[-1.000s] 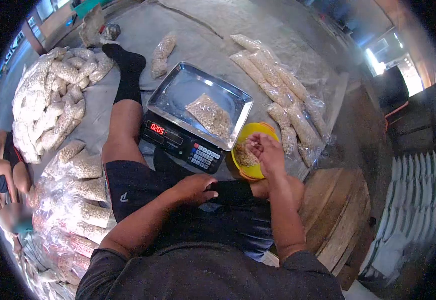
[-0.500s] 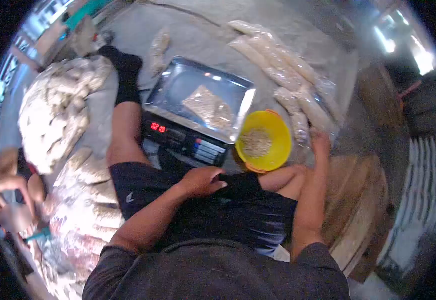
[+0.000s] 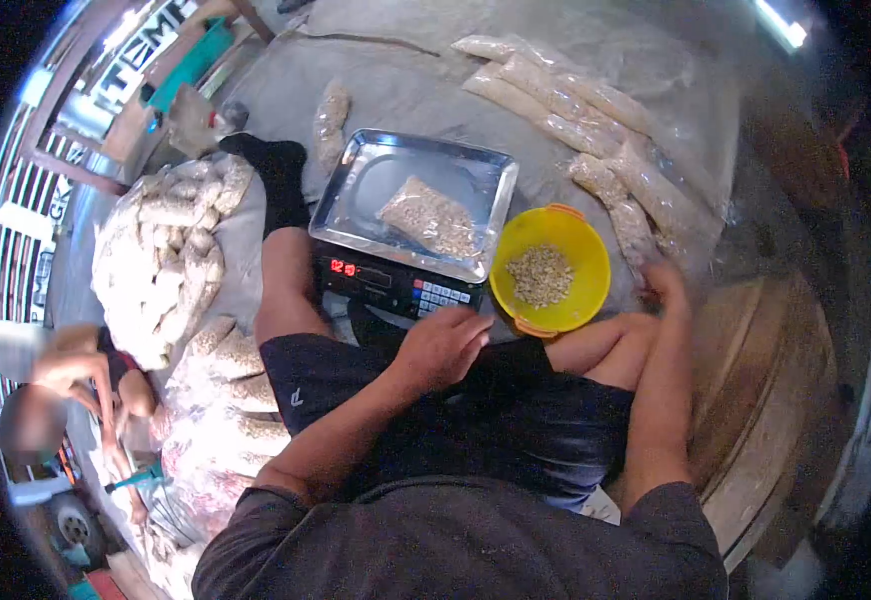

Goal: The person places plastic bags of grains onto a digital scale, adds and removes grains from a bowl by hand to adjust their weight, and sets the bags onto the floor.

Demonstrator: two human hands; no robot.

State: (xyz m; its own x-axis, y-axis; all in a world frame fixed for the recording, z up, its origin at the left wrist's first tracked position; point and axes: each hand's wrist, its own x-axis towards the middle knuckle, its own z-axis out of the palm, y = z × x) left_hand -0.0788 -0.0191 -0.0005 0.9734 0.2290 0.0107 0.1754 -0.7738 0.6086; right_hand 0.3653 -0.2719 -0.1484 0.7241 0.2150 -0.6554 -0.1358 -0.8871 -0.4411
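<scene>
My left hand (image 3: pixel 444 348) hovers over my lap near the keypad of the digital scale (image 3: pixel 386 283), fingers curled together, with nothing visible in them. To the right, my right hand (image 3: pixel 664 287) is closed at the near end of a filled clear plastic bag (image 3: pixel 611 200) lying on the floor; motion blurs its fingers. On the scale's metal tray (image 3: pixel 356 165) rests a clear bag of pale, small pieces (image 3: pixel 431 217). Between my hands stands a yellow basin (image 3: pixel 588 255) with loose pale pieces (image 3: pixel 541 275) in it.
More filled bags (image 3: pixel 556 100) lie in a row at the back right, and one bag (image 3: pixel 332 125) lies behind the scale. Heaps of filled bags (image 3: pixel 171 250) stand at my left. Another person (image 3: pixel 86 375) crouches at far left. A wooden board (image 3: pixel 766 390) is at right.
My view has shifted, so the scene sits further right in the picture. My left hand has moved toward the scale's keypad. The right hand stays by the bag's end.
</scene>
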